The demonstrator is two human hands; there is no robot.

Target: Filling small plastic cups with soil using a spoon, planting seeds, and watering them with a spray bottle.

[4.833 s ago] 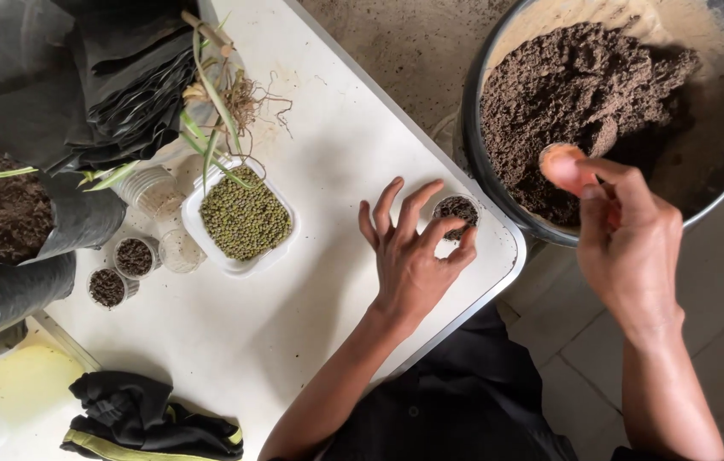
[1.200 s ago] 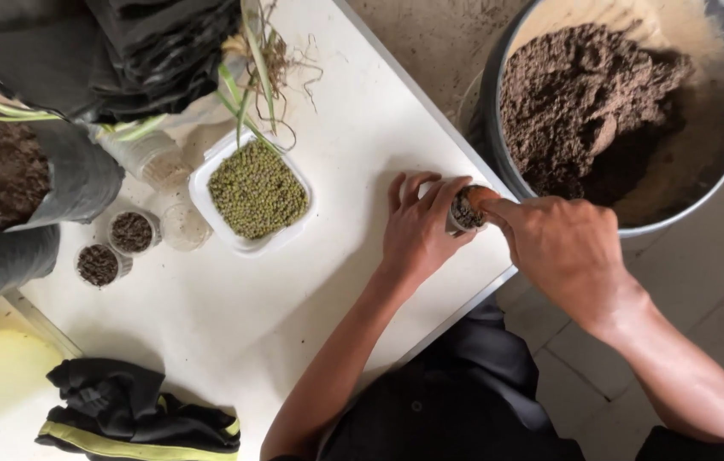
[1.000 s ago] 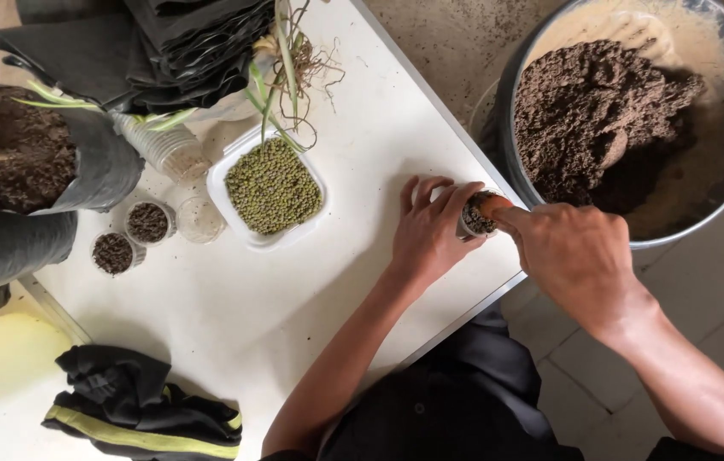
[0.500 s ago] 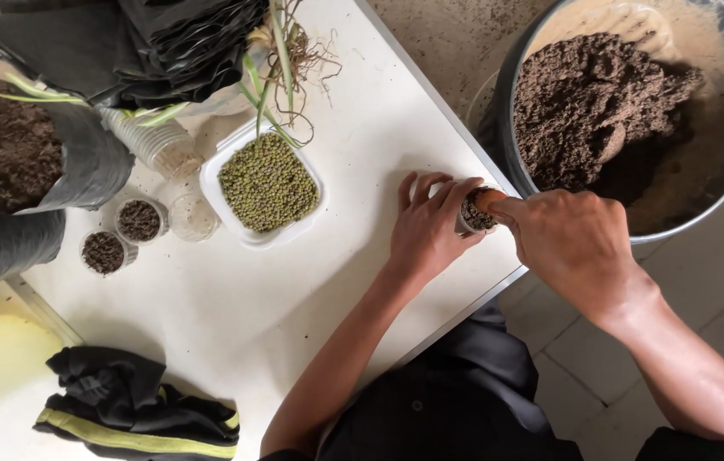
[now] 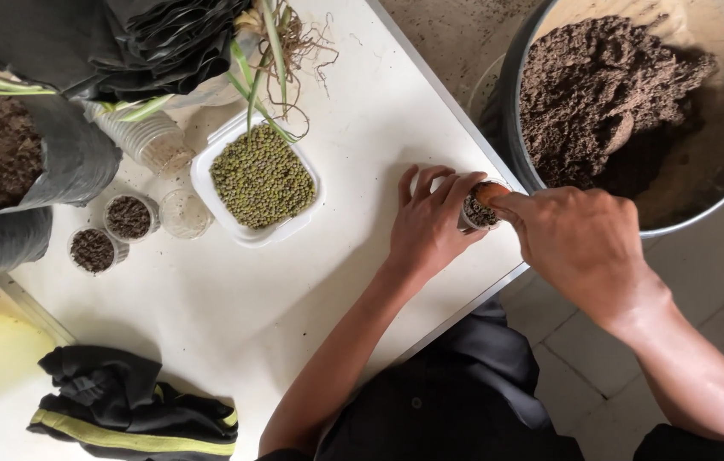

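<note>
A small clear cup (image 5: pixel 480 211) of soil is being gripped by the left hand (image 5: pixel 432 224), whose fingers are curled around its side, near the right edge of the white table (image 5: pixel 293 290). It is being touched from above by the right hand (image 5: pixel 580 243), whose fingertip (image 5: pixel 492 193) is being pressed onto the soil. A metal basin (image 5: pixel 511 128) of soil is being kept just beyond the table's edge.

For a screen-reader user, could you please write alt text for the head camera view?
The left hand steadies a small clear plastic cup of soil on a white table while the right hand presses a fingertip into it, beside a white square tray of green beans and a large metal basin of soil.
</note>
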